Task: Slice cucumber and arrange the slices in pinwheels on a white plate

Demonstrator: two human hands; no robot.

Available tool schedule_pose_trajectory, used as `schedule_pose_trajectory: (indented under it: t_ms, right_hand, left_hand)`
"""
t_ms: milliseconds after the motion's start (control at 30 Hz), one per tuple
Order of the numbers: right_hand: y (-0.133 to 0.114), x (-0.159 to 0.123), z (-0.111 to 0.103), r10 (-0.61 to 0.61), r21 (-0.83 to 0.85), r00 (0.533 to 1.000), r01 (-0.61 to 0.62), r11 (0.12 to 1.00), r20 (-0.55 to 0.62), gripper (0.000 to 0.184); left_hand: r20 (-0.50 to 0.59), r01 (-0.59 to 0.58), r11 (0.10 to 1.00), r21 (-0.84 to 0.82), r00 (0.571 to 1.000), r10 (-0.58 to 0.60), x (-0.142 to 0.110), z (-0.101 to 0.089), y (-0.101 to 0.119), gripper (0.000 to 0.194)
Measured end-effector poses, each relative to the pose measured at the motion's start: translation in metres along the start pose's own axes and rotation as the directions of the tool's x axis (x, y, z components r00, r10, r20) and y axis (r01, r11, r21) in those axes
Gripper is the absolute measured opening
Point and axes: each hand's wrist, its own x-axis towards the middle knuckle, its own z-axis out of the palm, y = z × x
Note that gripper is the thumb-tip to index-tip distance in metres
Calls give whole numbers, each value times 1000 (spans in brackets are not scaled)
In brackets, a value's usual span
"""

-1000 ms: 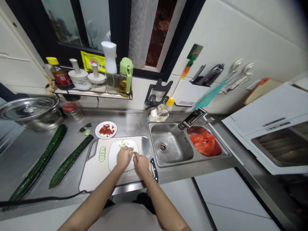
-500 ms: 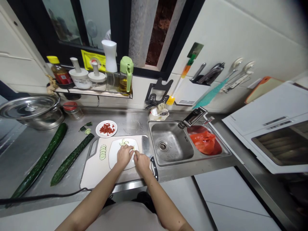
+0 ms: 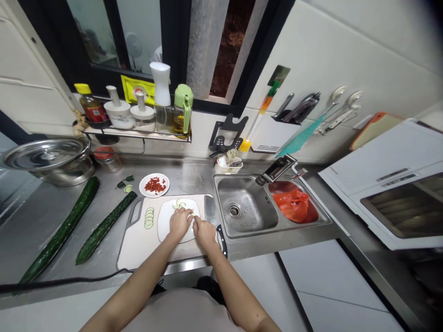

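Both of my hands meet over a white square plate (image 3: 164,226) on a cutting board (image 3: 138,249). The fingers of my left hand (image 3: 180,223) are bent and pinched at a small pale green cucumber slice (image 3: 193,213), mostly hidden. My right hand (image 3: 205,231) is closed, thumb and fingertips pressed to the same slice. Beyond the fingers, several thin cucumber slices (image 3: 179,204) lie on the plate. An overlapping row of cucumber slices (image 3: 149,218) rests on the board at left. Beside my right hand is a knife (image 3: 223,240) with a black riveted handle.
A small plate of chopped red pieces (image 3: 154,185) touches the board's far edge. Left of it lie a cut cucumber (image 3: 105,228), a whole cucumber (image 3: 62,230) and cucumber ends (image 3: 125,183). A black cable (image 3: 69,280) crosses the counter front. A double sink (image 3: 247,203) is at right.
The view has shifted slightly, so the things at left appear a little farther right. My hands keep nearly the same pinched pose over the plate.
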Motion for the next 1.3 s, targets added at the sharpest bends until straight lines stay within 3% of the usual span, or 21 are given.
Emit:
schedule_pose_trajectory:
  t_ms: [133,267,400,533,767,1000,1300]
  right_hand:
    - [6,-3,-2,62,89,996,-56,994,-70,39]
    - [20,-8,-4,171,297,969,-112,948,-181,41]
    - [35,-18,-2,207,468,938,-56,882,-278,43]
    - [39,-26,6,173,546,926,41,837,-335,44]
    - [31,-26,12,98,588,925,149,795,-367,44]
    - [29,-25,15,68,606,926,186,774,-371,44]
    - [36,-29,17,82,620,933,165,768,-350,49]
  left_hand:
    - [-36,23,993,-115,999,-27,-2,-4,0,25]
    - [-156,25,973,-227,986,-62,-12,-16,-11,26]
    - [-289,72,951,-301,943,-163,-34,-31,-37,27]
    - [-342,166,929,-330,897,-281,-58,-44,-71,29]
    - [-326,371,891,-264,835,-444,-84,-53,-105,29]
    - [-259,512,850,-125,810,-526,-84,-62,-105,33]
    - [-225,555,830,-55,803,-552,-69,-58,-104,34]
